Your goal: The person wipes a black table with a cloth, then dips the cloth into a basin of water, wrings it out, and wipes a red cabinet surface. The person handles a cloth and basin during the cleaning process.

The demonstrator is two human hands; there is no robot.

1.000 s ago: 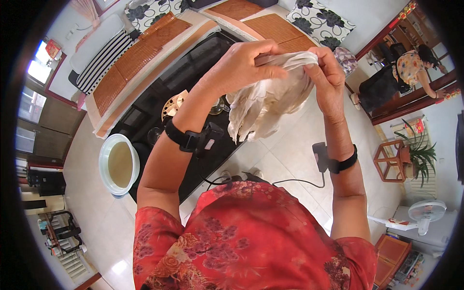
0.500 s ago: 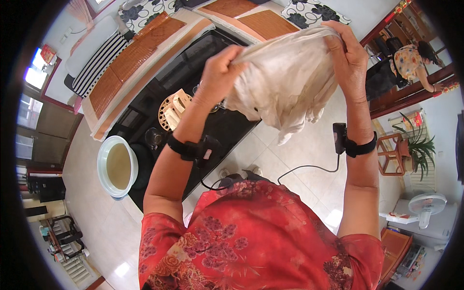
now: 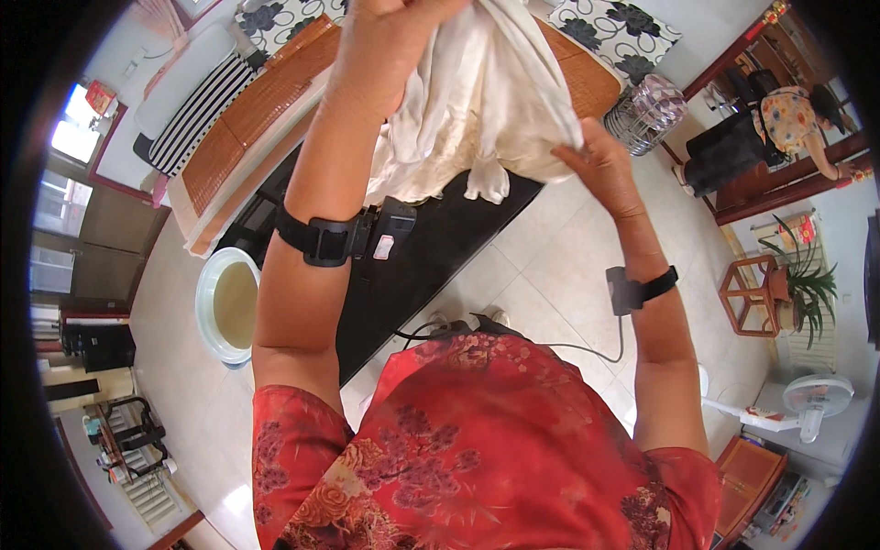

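- Left hand (image 3: pixel 390 41): raised near the top of the view, fingers closed on the upper part of the white cloth (image 3: pixel 477 110). A black wrist strap (image 3: pixel 321 240) with a small black unit sits on the forearm.
- Right hand (image 3: pixel 600 165): lower than the left, fingers pinching the cloth's right edge. A black band with a small unit (image 3: pixel 632 289) sits on this wrist, and a thin cable runs from it toward the body.
- White cloth: held in the air between both hands, bunched and hanging in folds; not resting on any surface. It hangs above the far edge of the black desk (image 3: pixel 431 266).
- Black desk: long and dark, running diagonally below the arms over the pale tiled floor (image 3: pixel 550 302).
- Round basin (image 3: pixel 229 307) with yellowish liquid: on the floor, just beside the left edge of the desk.
- Another person (image 3: pixel 788 124) in a patterned top stands well apart at upper right.
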